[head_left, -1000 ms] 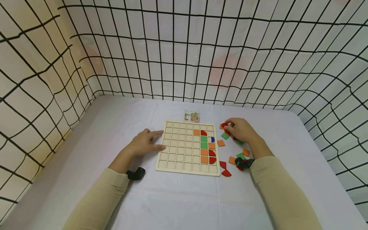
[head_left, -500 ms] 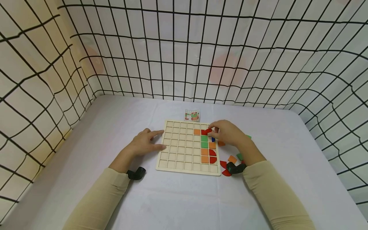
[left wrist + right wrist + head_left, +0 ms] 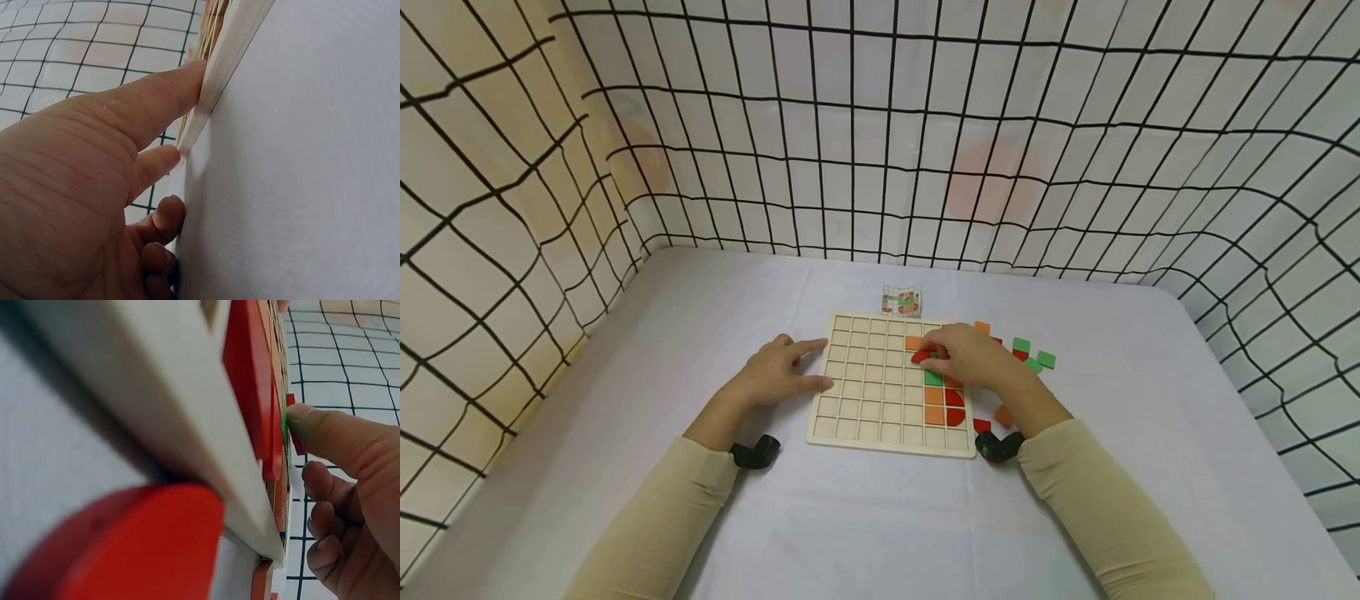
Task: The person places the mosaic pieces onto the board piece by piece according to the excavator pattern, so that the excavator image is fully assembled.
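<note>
A pale wooden grid board (image 3: 868, 408) lies on the white cloth. At its left edge my left hand (image 3: 772, 371) rests; the thumb and index finger are stretched out against the rim, while the other fingers bend loosely on the cloth in the left wrist view. Over the board's right part, my right hand (image 3: 973, 357) pinches a red quarter-circle tile (image 3: 921, 357), whose edge shows by the thumb in the right wrist view. Beneath and beside that hand sit orange tiles (image 3: 933, 415), a green tile (image 3: 933, 378) and red rounded tiles (image 3: 955, 417) in the cells. The blue piece is hidden in the head view.
Loose green tiles (image 3: 1047, 360), an orange tile (image 3: 982, 327) and red pieces lie right of the board, some under the right wrist. A small pattern card (image 3: 901, 302) stands behind the board. Black wire mesh (image 3: 850, 179) surrounds the table's back and sides.
My right hand has left the loose tiles and moved left over the board, carrying the red tile to about the third row of cells. The left hand has stayed at the rim.
</note>
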Available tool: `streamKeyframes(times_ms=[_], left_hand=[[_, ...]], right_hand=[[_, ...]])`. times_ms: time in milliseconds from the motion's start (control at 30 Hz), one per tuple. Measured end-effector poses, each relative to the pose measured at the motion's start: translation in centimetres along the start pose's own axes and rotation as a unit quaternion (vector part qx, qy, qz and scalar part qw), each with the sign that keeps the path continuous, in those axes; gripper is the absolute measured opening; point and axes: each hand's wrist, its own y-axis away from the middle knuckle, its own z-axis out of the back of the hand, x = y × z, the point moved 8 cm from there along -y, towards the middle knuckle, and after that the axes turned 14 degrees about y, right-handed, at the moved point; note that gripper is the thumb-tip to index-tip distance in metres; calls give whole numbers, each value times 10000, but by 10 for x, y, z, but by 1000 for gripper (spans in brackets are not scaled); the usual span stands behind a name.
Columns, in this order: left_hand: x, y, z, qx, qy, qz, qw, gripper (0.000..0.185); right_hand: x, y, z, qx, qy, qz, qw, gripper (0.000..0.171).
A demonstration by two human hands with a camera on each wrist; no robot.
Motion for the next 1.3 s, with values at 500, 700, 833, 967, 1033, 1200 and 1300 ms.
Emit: streamKeyframes(times_ms=[500,700,833,967,1033,1200,1300], left_hand=[[1,-1,0,-21,3,16,10000,79],[2,-1,0,-39,6,-8,10000,79],[3,-1,0,-34,0,19,10000,79],[2,-1,0,-21,-16,10,10000,79],[2,-1,0,-19,-16,-4,10000,79],[1,-1,0,-22,2,-37,10000,79],[1,0,0,-27,-3,-35,10000,79]], right_hand=[[-5,0,0,-21,-50,-255,9997,29],[-6,-1,-2,-1,-36,-262,9997,25],[-4,-2,-2,-22,-41,-148,9999,23],[-5,-2,-1,2,-82,-215,9997,24],[-6,-3,-1,-9,-96,-259,9996,25],[-5,-3,-1,-18,-54,-227,9997,26],[-4,-3,-1,-6,-76,-152,9999,23]])
